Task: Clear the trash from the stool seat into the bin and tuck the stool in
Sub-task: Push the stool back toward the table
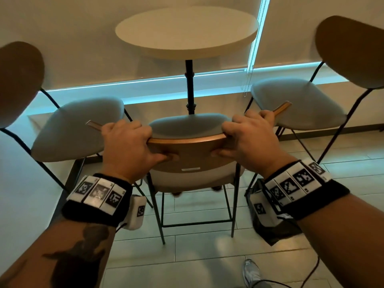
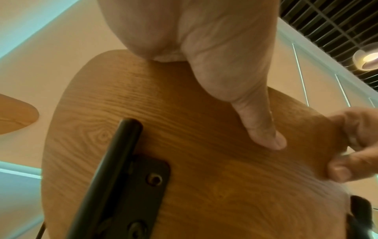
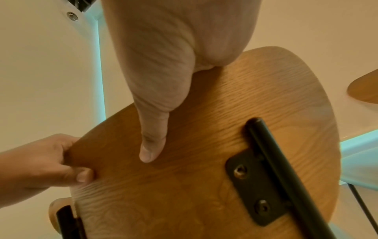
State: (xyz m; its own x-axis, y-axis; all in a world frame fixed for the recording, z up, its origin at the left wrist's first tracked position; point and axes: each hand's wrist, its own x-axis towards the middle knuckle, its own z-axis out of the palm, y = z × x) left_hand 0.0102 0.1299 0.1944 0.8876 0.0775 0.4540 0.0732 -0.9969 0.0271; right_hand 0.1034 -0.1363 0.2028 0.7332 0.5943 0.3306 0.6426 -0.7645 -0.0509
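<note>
The middle stool's curved wooden backrest (image 1: 187, 154) is right in front of me. My left hand (image 1: 135, 142) grips its top edge on the left, fingers curled over the front and thumb pressed on the back. My right hand (image 1: 245, 140) grips the same edge on the right in the same way. The grey seat (image 1: 187, 125) beyond the backrest shows nothing lying on it. In the left wrist view my thumb (image 2: 263, 129) lies flat on the wood grain (image 2: 184, 169). The right wrist view shows the right thumb (image 3: 153, 137) on the backrest (image 3: 204, 186).
A round white table (image 1: 187, 38) on a black post stands just beyond the stool. Matching stools flank it on the left (image 1: 79, 129) and right (image 1: 297, 102). A dark bag-like container (image 1: 276, 231) sits on the tiled floor under my right wrist. My shoe (image 1: 251, 271) is below.
</note>
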